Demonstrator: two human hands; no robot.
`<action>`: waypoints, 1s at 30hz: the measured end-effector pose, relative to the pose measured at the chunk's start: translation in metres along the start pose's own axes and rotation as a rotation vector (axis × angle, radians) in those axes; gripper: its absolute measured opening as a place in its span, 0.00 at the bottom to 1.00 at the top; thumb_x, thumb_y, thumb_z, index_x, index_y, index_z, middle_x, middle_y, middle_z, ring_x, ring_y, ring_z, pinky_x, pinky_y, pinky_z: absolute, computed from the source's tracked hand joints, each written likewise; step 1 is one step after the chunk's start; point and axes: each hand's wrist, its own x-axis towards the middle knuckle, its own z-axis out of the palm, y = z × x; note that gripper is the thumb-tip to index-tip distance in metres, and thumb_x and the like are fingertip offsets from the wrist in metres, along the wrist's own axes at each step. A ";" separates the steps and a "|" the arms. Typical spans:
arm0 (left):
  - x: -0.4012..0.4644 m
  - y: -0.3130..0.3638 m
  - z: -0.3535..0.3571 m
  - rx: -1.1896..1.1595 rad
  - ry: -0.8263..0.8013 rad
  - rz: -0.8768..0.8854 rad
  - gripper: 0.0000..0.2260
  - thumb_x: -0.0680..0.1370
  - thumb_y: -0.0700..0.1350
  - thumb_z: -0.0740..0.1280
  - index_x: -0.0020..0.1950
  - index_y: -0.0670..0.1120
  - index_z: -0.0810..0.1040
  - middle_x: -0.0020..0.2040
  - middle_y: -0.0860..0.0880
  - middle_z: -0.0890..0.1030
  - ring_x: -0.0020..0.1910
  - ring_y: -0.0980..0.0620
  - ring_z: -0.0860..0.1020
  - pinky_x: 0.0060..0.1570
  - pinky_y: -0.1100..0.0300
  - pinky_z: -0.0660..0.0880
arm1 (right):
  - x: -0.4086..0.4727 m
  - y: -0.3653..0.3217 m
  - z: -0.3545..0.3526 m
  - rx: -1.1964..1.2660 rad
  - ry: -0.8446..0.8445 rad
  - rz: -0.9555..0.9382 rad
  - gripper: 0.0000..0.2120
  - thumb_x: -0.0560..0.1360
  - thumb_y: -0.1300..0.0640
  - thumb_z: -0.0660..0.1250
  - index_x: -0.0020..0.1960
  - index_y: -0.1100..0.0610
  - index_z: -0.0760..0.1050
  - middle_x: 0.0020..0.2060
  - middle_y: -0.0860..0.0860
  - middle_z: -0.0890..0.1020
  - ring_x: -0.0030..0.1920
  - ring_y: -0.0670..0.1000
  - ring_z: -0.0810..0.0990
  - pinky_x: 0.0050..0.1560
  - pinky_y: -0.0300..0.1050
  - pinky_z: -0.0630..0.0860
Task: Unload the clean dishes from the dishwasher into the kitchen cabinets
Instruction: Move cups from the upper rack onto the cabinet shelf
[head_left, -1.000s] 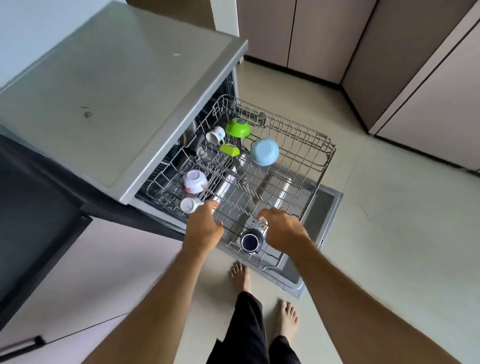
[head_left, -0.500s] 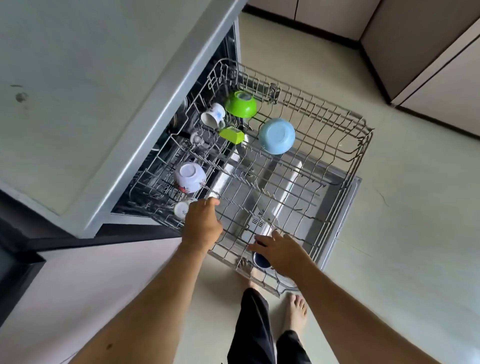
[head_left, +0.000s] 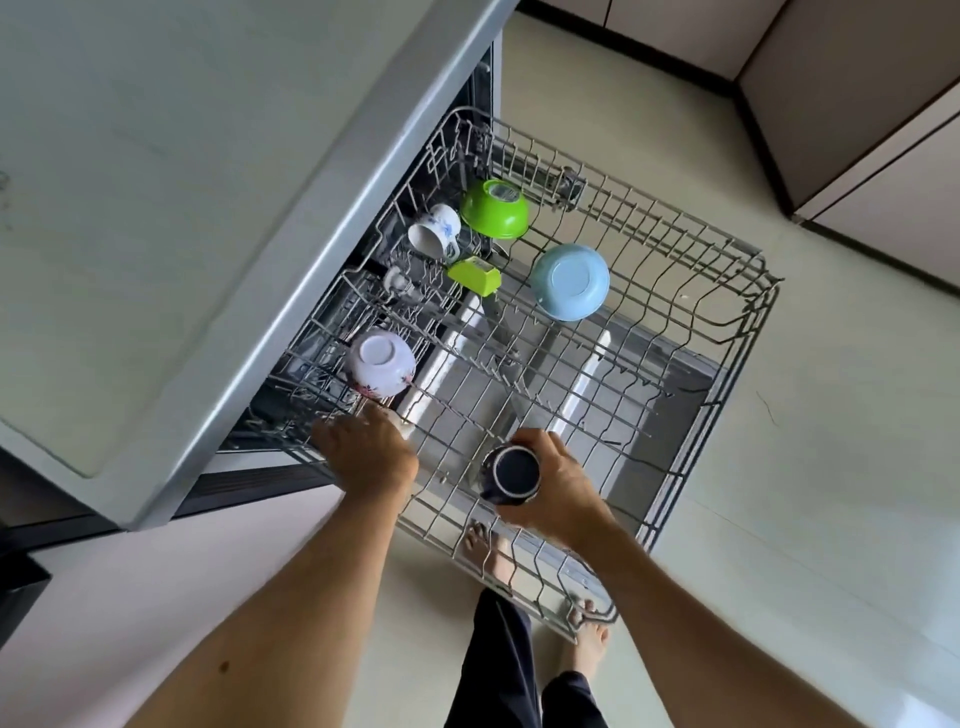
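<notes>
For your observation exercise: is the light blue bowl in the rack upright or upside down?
Upside down: the light blue bowl shows its round foot ring upward as it sits in the rack.

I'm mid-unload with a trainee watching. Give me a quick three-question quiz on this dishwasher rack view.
1. True or false: the right hand grips the dark blue cup.
2. Which bowl lies farthest back in the rack: A) light blue bowl, B) green bowl, C) white floral bowl?
3. Fill in: all three bowls rest ____ side up.

Key: 1 true. 2 B. 3 bottom. Note: the left hand rests at the rack's near left edge over a small white item; its grip cannot be told.
</notes>
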 end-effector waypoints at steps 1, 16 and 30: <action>0.004 -0.002 0.003 0.014 -0.006 0.001 0.24 0.67 0.52 0.72 0.61 0.45 0.73 0.58 0.38 0.80 0.61 0.39 0.75 0.70 0.40 0.54 | 0.002 -0.004 0.002 0.074 0.054 0.037 0.39 0.59 0.54 0.82 0.63 0.43 0.66 0.58 0.42 0.73 0.56 0.44 0.75 0.57 0.30 0.72; -0.019 -0.005 -0.055 -0.519 0.019 0.091 0.27 0.66 0.48 0.78 0.61 0.48 0.72 0.50 0.43 0.79 0.43 0.47 0.78 0.41 0.53 0.80 | -0.023 -0.052 -0.029 0.288 0.405 0.069 0.33 0.61 0.52 0.82 0.57 0.46 0.66 0.46 0.40 0.79 0.44 0.36 0.79 0.37 0.27 0.72; -0.161 -0.024 -0.194 -1.153 0.049 0.113 0.24 0.62 0.32 0.76 0.57 0.41 0.79 0.44 0.46 0.81 0.38 0.49 0.81 0.27 0.65 0.73 | -0.120 -0.137 -0.112 0.153 0.542 -0.282 0.31 0.61 0.43 0.77 0.60 0.43 0.69 0.50 0.42 0.81 0.49 0.44 0.81 0.50 0.45 0.79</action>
